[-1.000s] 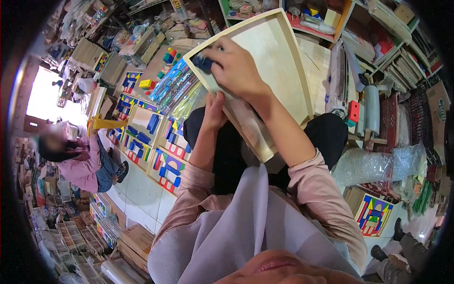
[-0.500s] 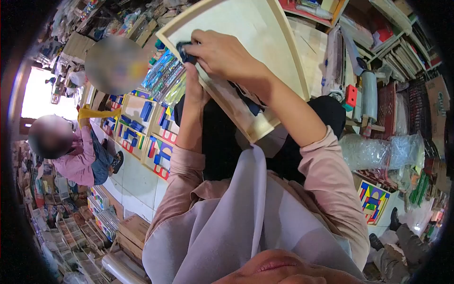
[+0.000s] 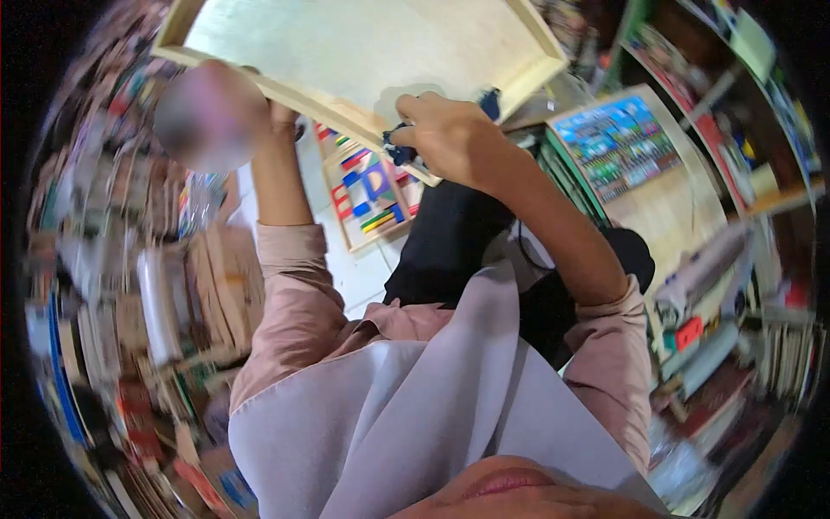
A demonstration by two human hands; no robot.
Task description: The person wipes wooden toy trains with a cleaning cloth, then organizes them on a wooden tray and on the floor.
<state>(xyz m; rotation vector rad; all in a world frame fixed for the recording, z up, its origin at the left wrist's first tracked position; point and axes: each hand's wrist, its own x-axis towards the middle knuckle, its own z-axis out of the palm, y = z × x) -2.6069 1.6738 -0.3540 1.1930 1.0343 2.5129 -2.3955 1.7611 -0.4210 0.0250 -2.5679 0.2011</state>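
A shallow wooden tray [image 3: 346,52] with a raised pale rim is held up in front of me, tilted. My left hand [image 3: 281,117] is at the tray's near rim on the left, apparently gripping it; a blurred patch hides most of its fingers. My right hand [image 3: 445,138] is closed on a bunched dark cloth [image 3: 399,149] and presses it against the near rim, right of the middle. A loose end of dark cloth shows behind that hand, over the tray's inside.
Below the tray, a wooden box of coloured blocks [image 3: 372,195] stands on the white tiled floor [image 3: 350,268]. To the right, a stack of colourful picture boards [image 3: 618,143] lies on a wooden surface. Crowded shelves [image 3: 726,104] stand beyond. Cardboard piles [image 3: 225,285] fill the left.
The tray has turned and shifted left. My right hand has moved right along its rim with the cloth, while my left hand has moved left. The camera view has swung round.
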